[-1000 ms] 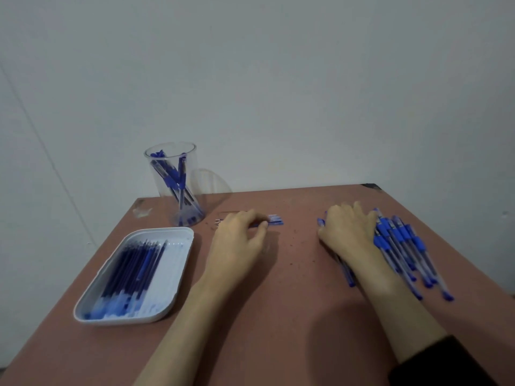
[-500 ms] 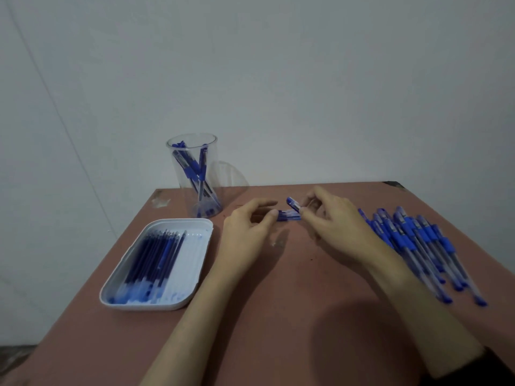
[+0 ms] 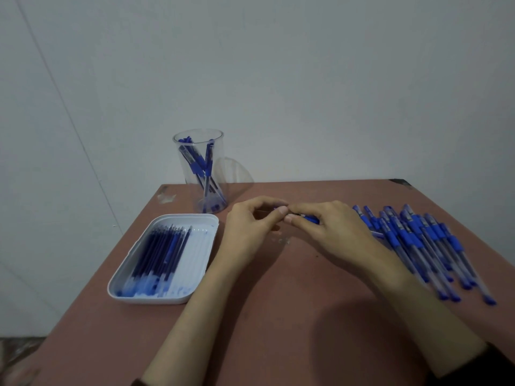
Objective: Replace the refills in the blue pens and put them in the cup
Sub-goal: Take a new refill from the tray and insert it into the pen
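Note:
Both hands meet over the middle of the brown table (image 3: 278,316). My left hand (image 3: 250,229) and my right hand (image 3: 331,232) each pinch one end of a blue pen (image 3: 306,218), most of it hidden by the fingers. A clear plastic cup (image 3: 199,168) with a few blue pens in it stands at the back of the table. A white tray (image 3: 207,246) holding several dark blue refills lies on the left. A pile of several blue pens (image 3: 418,240) lies on the right, beside my right hand.
The table stands against a plain grey-white wall. Its left edge runs close to the tray, and its right edge passes just beyond the pen pile. Floor shows at the lower left corner.
My right hand left the pen pile and came to the middle. Both hands now hold one pen between them, closer together than half a second ago.

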Motion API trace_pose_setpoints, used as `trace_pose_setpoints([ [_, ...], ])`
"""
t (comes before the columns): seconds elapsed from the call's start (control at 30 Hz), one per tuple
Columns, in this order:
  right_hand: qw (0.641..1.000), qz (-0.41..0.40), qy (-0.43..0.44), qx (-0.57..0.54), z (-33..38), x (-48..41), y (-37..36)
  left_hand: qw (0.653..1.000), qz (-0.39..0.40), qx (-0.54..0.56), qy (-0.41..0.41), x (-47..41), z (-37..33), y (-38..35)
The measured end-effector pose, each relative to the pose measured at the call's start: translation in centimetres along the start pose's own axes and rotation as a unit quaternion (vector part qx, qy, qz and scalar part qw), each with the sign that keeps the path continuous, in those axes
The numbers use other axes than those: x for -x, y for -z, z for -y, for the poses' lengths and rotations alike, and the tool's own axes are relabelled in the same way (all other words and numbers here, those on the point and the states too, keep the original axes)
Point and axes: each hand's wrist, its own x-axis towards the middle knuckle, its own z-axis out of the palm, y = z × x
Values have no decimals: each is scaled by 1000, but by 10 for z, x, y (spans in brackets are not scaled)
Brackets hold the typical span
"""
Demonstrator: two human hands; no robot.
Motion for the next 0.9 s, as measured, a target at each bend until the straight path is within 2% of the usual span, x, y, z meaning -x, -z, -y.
trace_pose_setpoints([
  [0.1, 999, 2, -20, 30, 1, 2, 4, 1000, -18, -11, 7, -1, 1, 2],
  [0.2, 993, 36, -82, 82, -9, 0, 4, 996, -31, -82, 18, -3, 6, 5],
  [0.3, 993, 1, -121, 11, -17, -2, 6, 984, 49, -155, 67, -1, 10, 8],
  [0.4, 993, -51, -101, -34, -14, -3, 6, 966, 148, -197, 81, 3, 8, 6],
  [0.5, 990, -62, -102, -69, -8, -3, 4, 950, 179, -246, 75, 4, 5, 7],
  [0.6, 975, -60, -147, -157, -8, -5, 0, 945, 186, -255, 86, 5, 8, 8],
  [0.67, 950, -42, -180, -250, -6, -4, 1, 966, 153, -185, 92, 3, 8, 6],
  [0.73, 920, 2, -202, -336, -2, -5, 2, 987, 104, 2, 119, 2, 6, 3],
  [0.8, 882, 52, -221, -412, 5, -5, 3, 982, 83, 118, 123, 0, 5, 1],
  [0.9, 802, 129, -244, -529, 14, -4, 3, 958, 81, 235, 143, 2, 0, -2],
])
